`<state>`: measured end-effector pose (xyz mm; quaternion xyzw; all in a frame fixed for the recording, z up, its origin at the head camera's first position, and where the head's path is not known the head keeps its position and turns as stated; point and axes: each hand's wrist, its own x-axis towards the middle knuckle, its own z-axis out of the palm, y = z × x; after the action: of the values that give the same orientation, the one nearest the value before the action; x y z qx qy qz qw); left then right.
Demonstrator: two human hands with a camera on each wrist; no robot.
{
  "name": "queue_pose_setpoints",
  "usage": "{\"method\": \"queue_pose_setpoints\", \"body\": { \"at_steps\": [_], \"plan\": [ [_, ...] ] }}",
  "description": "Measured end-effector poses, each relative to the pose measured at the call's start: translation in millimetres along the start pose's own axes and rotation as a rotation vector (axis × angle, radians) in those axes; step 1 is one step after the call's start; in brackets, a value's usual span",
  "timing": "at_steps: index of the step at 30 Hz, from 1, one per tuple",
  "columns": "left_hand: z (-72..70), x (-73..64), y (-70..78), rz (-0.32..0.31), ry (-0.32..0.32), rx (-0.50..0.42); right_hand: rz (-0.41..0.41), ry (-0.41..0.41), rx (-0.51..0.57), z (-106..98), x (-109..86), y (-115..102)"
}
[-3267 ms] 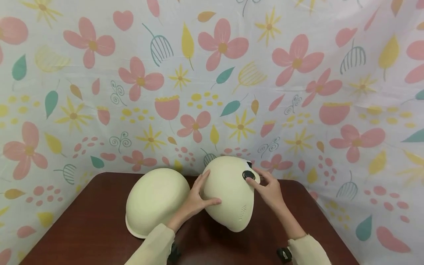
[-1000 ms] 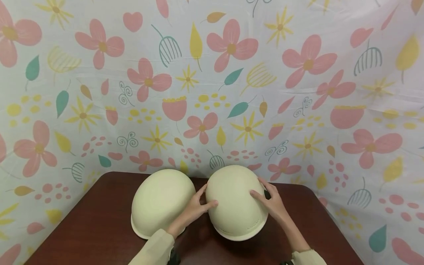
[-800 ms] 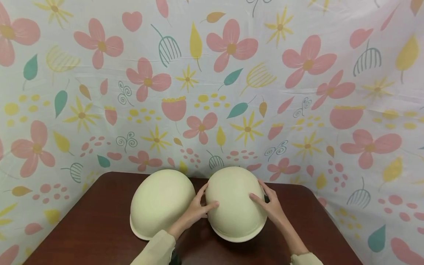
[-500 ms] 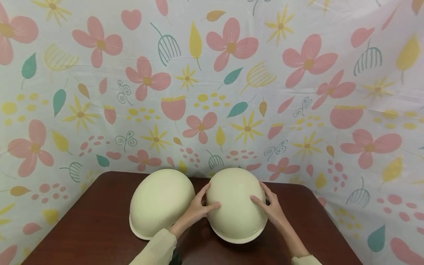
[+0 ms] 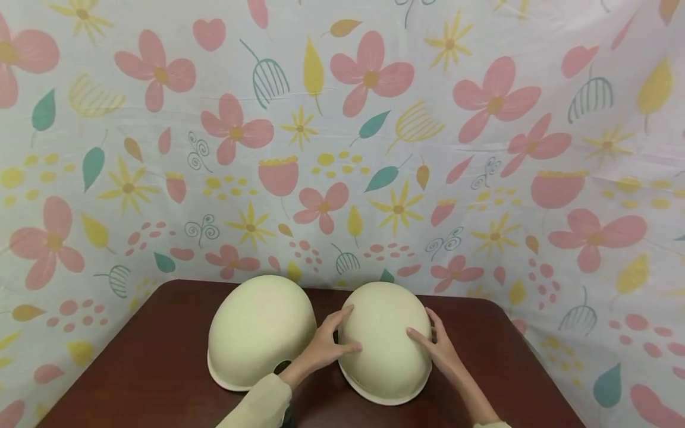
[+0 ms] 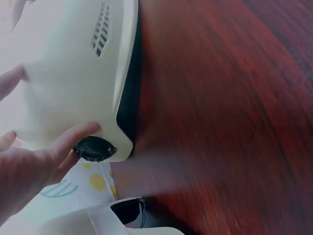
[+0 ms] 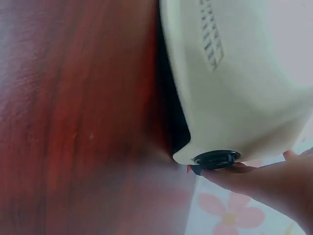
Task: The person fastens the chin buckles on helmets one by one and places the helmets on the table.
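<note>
A cream helmet (image 5: 382, 345) is between my two hands on the right of the table, its dome up. My left hand (image 5: 326, 345) grips its left side, thumb toward the front; in the left wrist view those fingers lie by a round black side piece (image 6: 95, 149). On the other side my right hand (image 5: 441, 348) holds it, thumb on the shell; in the right wrist view the fingers are by another round black side piece (image 7: 217, 158). Slotted vents (image 7: 211, 36) and a dark inner rim show low on the shell. Some fingertips are hidden behind it.
A second cream helmet (image 5: 257, 333) rests dome up just left of my left forearm, close to the held one. The dark red-brown table (image 5: 144, 368) ends at a flower-printed cloth (image 5: 321, 119) behind.
The helmet in my hands was tilted with a black side piece showing; it has turned dome up and come lower and slightly nearer. Both hands moved with it. The left helmet stays put.
</note>
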<state>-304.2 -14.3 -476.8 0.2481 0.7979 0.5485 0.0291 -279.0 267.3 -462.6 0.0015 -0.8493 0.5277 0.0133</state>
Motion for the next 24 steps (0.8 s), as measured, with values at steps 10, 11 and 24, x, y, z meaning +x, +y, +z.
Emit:
{"method": "queue_pose_setpoints", "body": {
  "at_steps": [10,11,24],
  "plan": [
    [0.3,-1.6,-3.8,0.015,0.0,0.04,0.001,0.011,0.002,4,-1.8,-1],
    [-0.5,-2.8,-3.8,0.006,-0.002,0.04,-0.002,0.012,-0.004,5,-2.0,-2],
    [-33.7,-6.0,15.7,-0.061,0.054,0.001,-0.045,0.051,-0.066,-4,0.4,-37]
  ]
}}
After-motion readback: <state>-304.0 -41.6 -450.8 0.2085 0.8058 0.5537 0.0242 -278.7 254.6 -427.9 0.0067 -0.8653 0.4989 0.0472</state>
